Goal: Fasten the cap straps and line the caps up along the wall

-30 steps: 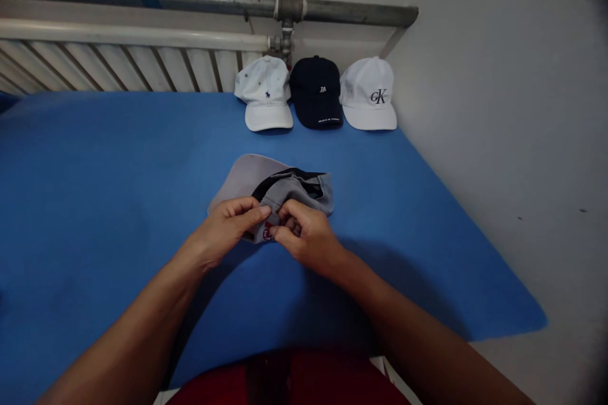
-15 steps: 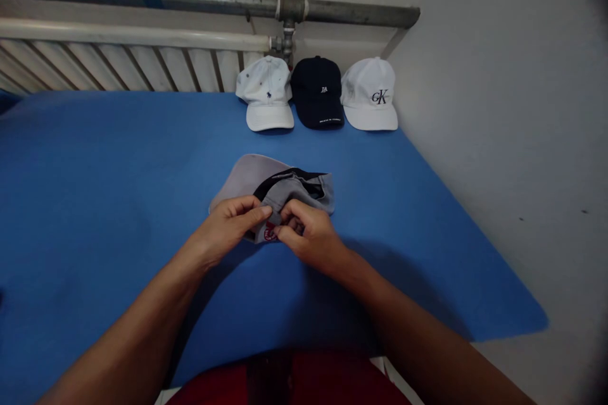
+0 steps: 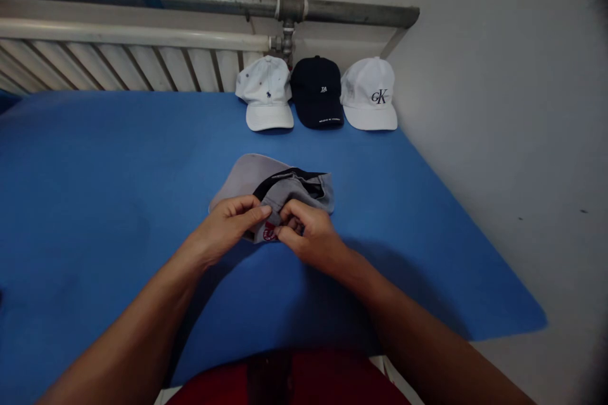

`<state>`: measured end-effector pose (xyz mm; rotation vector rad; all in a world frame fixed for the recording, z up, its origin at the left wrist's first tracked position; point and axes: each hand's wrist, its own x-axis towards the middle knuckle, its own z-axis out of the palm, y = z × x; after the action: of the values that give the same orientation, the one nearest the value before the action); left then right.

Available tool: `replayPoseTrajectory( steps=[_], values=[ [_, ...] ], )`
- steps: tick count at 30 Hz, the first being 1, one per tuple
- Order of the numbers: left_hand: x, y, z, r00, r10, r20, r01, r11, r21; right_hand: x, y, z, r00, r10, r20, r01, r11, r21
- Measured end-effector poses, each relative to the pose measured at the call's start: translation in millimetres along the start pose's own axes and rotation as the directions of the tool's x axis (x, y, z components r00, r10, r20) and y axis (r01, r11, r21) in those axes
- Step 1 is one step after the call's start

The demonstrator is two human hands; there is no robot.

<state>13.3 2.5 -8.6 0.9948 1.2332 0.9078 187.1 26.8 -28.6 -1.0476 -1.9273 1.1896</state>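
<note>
A grey baseball cap (image 3: pixel 247 180) lies on the blue surface in front of me, its brim toward the upper left and its black inner band showing. My left hand (image 3: pixel 232 221) pinches the cap's fabric between thumb and fingers on the near left side. Just to the right, my right hand (image 3: pixel 306 228) is closed on the near edge of the same cap, fingers curled. Between the hands a round red patch (image 3: pixel 270 231) shows on the cap, partly covered by the right fingers.
Three caps stand in a row at the back: a white one with a small dark emblem (image 3: pixel 268 95), a black one (image 3: pixel 317 92) and a white one with dark letters (image 3: pixel 370 93). Behind them are a radiator (image 3: pixel 133 66) and a metal pipe (image 3: pixel 209 3). A wall (image 3: pixel 498 107) rises on the right.
</note>
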Motion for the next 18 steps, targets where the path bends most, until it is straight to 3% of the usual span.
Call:
replayPoseTrajectory(
  steps=[18],
  values=[
    [-1.4,1.4,1.9,1.000,0.002,-0.003,-0.002,0.996,0.090,-2.2,4.7,0.7,0.996,-0.090,0.022,0.091,0.993,-0.080]
  ],
)
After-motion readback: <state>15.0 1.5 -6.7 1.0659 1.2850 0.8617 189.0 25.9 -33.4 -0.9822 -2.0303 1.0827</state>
